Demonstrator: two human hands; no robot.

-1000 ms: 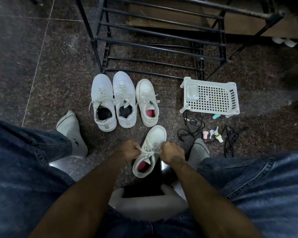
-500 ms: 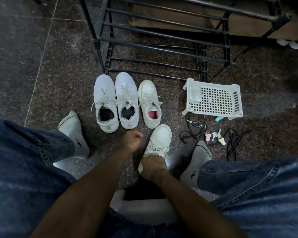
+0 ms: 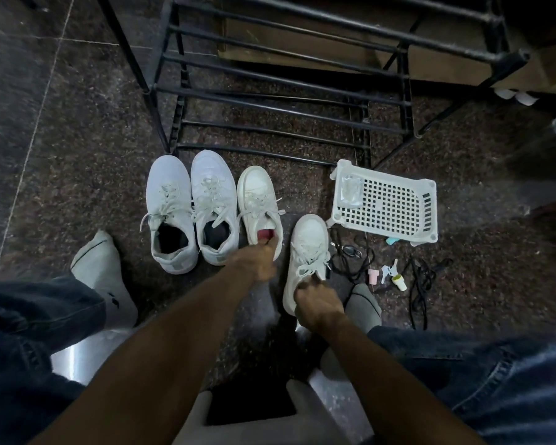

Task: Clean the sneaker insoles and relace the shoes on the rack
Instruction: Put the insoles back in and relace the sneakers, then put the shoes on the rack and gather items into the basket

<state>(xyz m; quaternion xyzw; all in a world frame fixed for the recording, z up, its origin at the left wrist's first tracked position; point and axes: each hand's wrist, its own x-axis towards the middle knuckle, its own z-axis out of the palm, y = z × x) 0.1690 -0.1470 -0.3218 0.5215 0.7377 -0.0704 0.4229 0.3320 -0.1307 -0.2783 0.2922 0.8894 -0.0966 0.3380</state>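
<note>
On the floor at six o'clock of the rack [image 3: 270,101], the right hand [image 3: 318,305] grips the heel of a light, soft sneaker [image 3: 307,255], best held there, while the left hand [image 3: 259,260], its grip unclear, reaches its partner [image 3: 259,207].

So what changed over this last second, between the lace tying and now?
Both hands let go of the laces. The right hand gripped the near sneaker at its heel and pushed it forward, toward the white basket. The left hand reached to the heel of its pink-lined mate. The other pair stayed put.
</note>
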